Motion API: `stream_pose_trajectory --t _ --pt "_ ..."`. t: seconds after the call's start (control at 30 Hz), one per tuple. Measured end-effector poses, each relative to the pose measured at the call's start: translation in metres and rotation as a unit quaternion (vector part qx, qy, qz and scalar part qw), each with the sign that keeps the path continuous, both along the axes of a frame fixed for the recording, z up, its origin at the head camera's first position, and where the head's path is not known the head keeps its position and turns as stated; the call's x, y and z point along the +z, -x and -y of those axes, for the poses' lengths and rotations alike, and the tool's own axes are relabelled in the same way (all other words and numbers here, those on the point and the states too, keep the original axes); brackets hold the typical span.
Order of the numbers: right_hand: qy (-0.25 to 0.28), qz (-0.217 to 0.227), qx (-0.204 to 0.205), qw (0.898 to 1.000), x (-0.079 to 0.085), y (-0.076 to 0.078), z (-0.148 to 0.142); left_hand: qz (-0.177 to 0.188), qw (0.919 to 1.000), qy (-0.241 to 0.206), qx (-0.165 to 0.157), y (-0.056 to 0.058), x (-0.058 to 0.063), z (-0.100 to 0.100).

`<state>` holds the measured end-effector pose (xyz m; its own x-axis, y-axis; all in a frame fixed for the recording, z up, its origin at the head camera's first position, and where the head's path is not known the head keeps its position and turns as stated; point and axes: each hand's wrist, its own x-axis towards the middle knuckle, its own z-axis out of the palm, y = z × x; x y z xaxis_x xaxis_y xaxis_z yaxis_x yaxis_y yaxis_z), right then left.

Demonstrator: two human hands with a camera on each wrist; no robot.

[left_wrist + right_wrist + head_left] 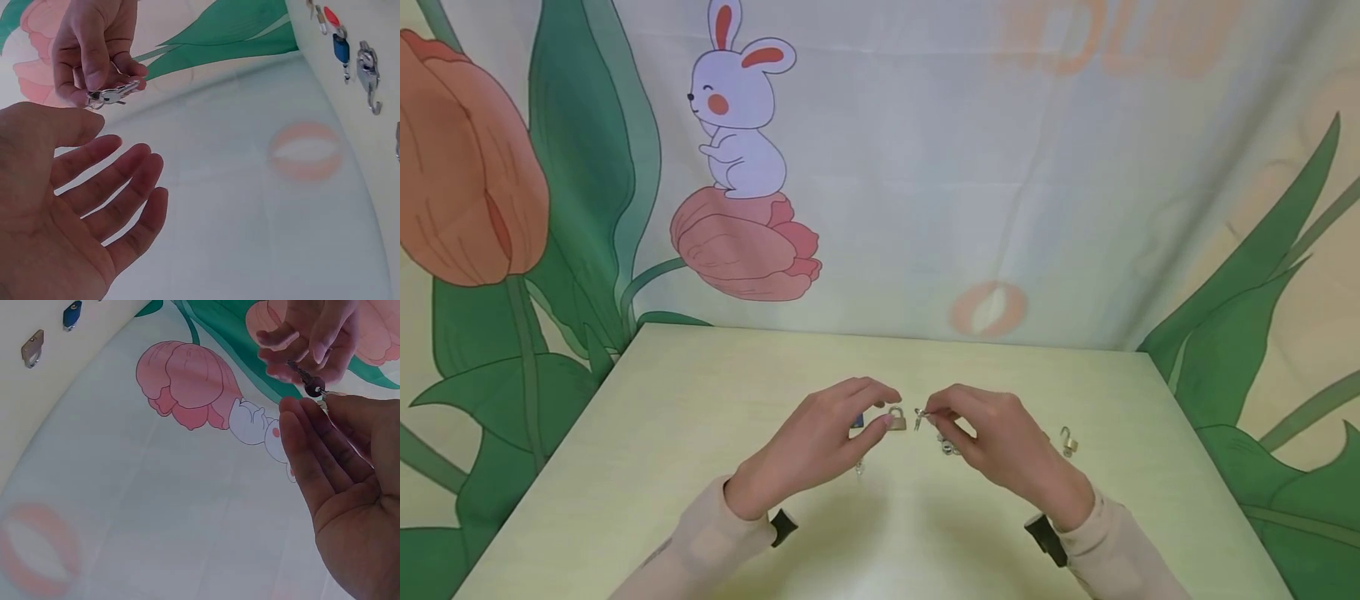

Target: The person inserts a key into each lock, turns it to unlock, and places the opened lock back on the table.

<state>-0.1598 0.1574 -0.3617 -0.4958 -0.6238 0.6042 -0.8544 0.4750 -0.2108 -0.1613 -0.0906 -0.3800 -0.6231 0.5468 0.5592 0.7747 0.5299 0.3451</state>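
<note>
My right hand (992, 433) pinches a small bunch of silver keys (919, 418) between thumb and fingertips, above the table. In the left wrist view, the keys (114, 95) hang on a small ring. The right wrist view shows one key (307, 380) with a dark-looking head sticking out past the fingertips. Facing it, my left hand (827, 429) has loosely bent, spread fingers with nothing between them. A closed brass padlock (897, 423) is just beyond the left fingertips. Behind the left hand, a blue object (857, 421) is partly hidden.
At the right lies a brass padlock (1069, 445) with its shackle open. Silver metal pieces (947, 447) sit partly behind the right hand. A small shiny item (860, 468) lies below the left hand. A printed curtain (910, 183) hangs behind the pale table (737, 358).
</note>
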Motion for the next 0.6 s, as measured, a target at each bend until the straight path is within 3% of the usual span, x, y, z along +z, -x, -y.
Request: stream_pose_trajectory --t 0.27,0.6 --pt "0.028 0.005 0.023 0.999 0.009 -0.009 -0.002 0.001 0.9981 -0.052 -0.031 0.001 0.008 -0.009" --pt "0.050 0.021 0.042 0.998 0.016 -0.013 -0.004 -0.025 0.9942 -0.078 -0.069 0.000 0.016 -0.020"
